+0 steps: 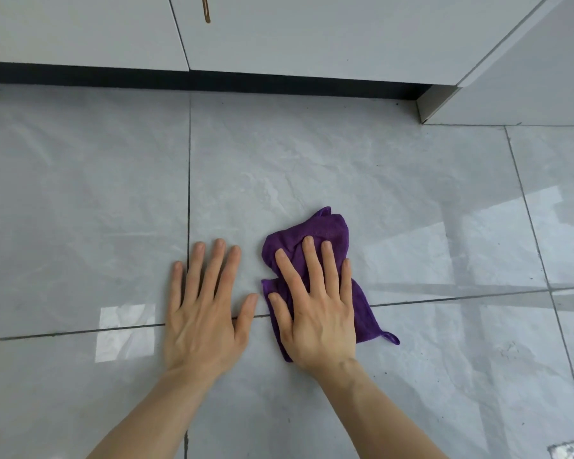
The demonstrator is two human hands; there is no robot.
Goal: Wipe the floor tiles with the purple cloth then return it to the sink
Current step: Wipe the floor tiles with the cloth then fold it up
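Right hand (315, 313) lies flat, fingers spread, palm pressing down on the purple cloth (315, 233); it presses rather than grips. The cloth is bunched on the grey floor tiles (411, 180), straddling a grout line, its long axis running away from the person toward the white cabinet fronts (312, 34). Left hand (206, 313) rests open and empty on bare tile just beside the cloth, apparently as a brace. Judgement: wiping in progress; right hand controls the stroke. Sink not visible.
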